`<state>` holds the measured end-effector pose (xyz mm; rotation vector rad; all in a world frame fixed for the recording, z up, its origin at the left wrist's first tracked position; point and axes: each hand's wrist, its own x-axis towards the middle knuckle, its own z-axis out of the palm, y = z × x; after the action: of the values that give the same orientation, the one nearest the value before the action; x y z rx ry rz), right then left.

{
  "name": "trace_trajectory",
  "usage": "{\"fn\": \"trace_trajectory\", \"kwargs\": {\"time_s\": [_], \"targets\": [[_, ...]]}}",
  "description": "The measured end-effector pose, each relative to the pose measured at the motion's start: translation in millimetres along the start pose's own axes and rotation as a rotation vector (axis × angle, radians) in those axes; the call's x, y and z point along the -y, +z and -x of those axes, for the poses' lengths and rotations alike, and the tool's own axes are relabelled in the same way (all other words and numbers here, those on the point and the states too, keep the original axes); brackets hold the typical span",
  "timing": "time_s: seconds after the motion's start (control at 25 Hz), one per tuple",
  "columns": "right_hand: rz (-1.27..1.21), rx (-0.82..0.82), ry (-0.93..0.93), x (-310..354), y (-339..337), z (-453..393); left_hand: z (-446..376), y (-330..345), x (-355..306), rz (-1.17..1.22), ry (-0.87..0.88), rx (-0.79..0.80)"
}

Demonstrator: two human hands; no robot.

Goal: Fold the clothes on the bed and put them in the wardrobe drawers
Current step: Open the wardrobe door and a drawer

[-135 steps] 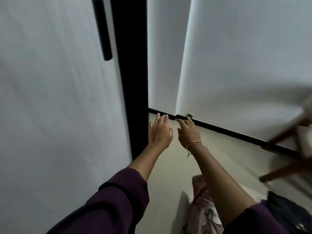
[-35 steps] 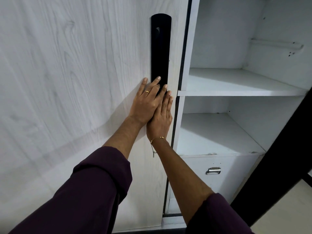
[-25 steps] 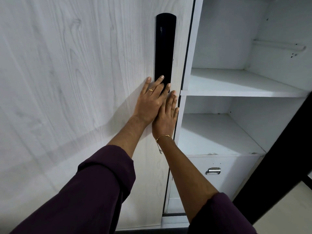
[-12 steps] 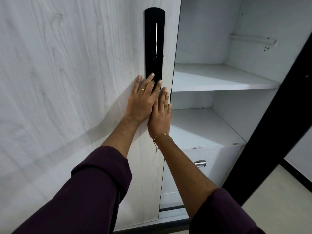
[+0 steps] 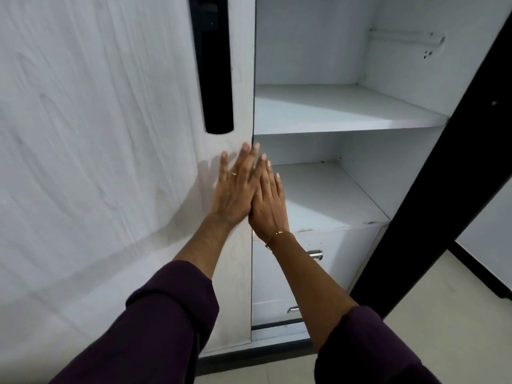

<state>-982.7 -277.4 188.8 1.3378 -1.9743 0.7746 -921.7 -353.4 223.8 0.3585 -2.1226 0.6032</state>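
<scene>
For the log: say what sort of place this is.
Likely a bedroom, at an open wardrobe: a sliding door, bare shelves with a hanging rail, and drawers below.

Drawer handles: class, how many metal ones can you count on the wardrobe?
2. The upper drawer handle sits just right of the right forearm; the lower drawer handle peeks out beside that arm. More may be hidden behind it.

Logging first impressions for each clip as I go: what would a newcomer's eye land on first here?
Two bare hands side by side at the centre, fingers straight: the left hand lies against the pale wood-grain sliding door, the right hand beside it at the door's edge. Above them runs the door's long black handle. To the right the wardrobe stands open, showing white shelves and, below, drawers with metal pulls.
</scene>
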Motion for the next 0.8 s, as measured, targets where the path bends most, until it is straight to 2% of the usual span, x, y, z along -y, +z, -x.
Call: {"fn": "trace_trajectory", "kwargs": {"time_s": [0.16,0.24,0.36,0.48,0.64,0.8], "targets": [[0.117,0.194,0.025,-69.3,14.9,69.8,56.4,37.9,-78.0,0.114,0.241,0.274],[0.098,0.27,0.043,-99.8,22.8,103.9,80.1,53.8,-116.3,0.198,0.233,0.463],[0.097,0.473,0.09,-142.3,49.5,160.4,105.8,78.4,-165.1,0.259,0.178,0.751],[0.072,0.629,0.124,-174.8,78.9,208.7,132.4,110.4,-200.0,0.261,0.218,1.041],[0.061,0.673,0.139,-203.6,113.1,238.5,152.6,151.4,-230.4,0.309,0.149,1.129],[0.078,0.673,0.151,-236.5,146.3,242.3,158.8,194.3,-245.8,0.308,0.122,1.133]]}}
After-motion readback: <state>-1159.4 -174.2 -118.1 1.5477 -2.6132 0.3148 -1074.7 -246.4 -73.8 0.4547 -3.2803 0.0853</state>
